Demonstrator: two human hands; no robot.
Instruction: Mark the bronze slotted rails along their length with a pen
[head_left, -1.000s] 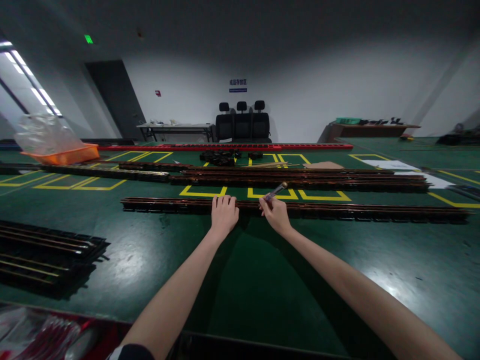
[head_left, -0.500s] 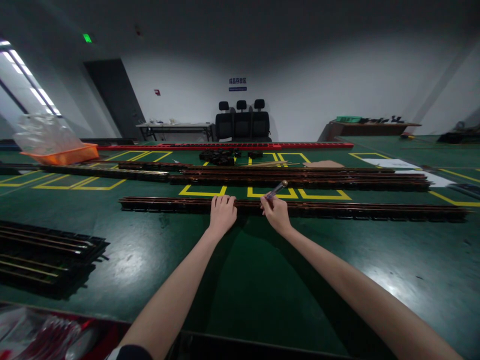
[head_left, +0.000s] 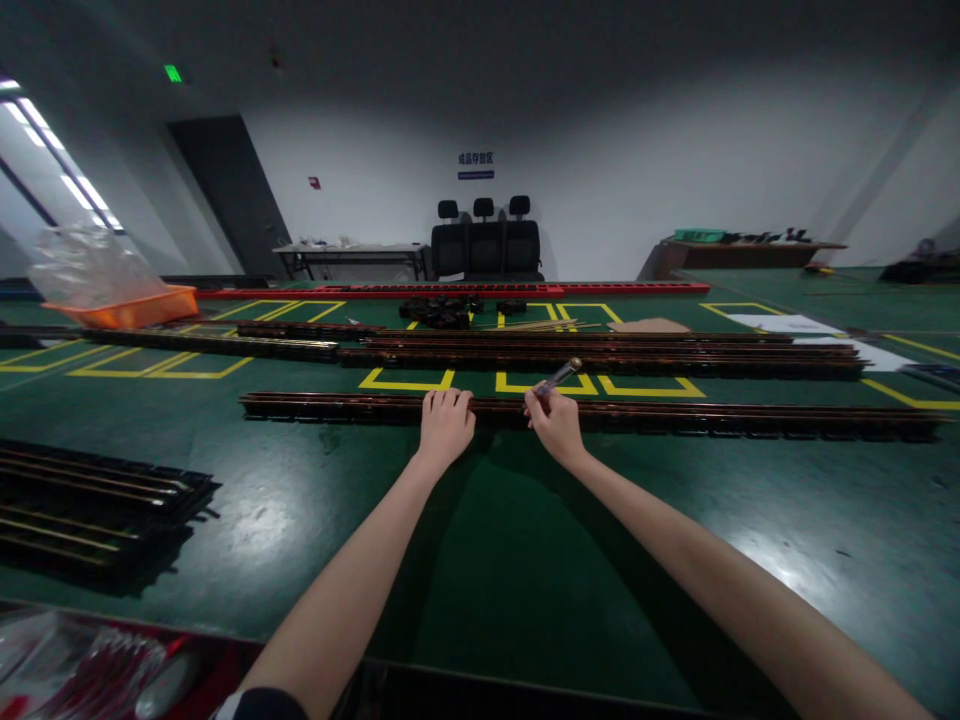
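A long dark rail strip [head_left: 712, 416] with copper-coloured lines lies across the green table [head_left: 480, 560]. My left hand [head_left: 446, 428] rests on the strip near its middle, its fingers bent over the far edge and pressed together. Just to the right, my right hand [head_left: 553, 420] is closed round a clear pen [head_left: 561, 374], whose upper end points up and to the right. The pen's lower end is near the strip; whether it touches cannot be made out. Behind lies a bundle of similar strips [head_left: 600, 352].
More dark strips [head_left: 82, 505] lie at the near left. An orange tray [head_left: 142, 308] with plastic bags stands at the back left. Black parts [head_left: 435, 312], brown cardboard [head_left: 649, 326] and white papers [head_left: 787, 324] lie farther back. Bagged items [head_left: 112, 665] sit below the front edge.
My right hand and the pen have shifted very slightly to the right along the strip. My left hand stays on the strip.
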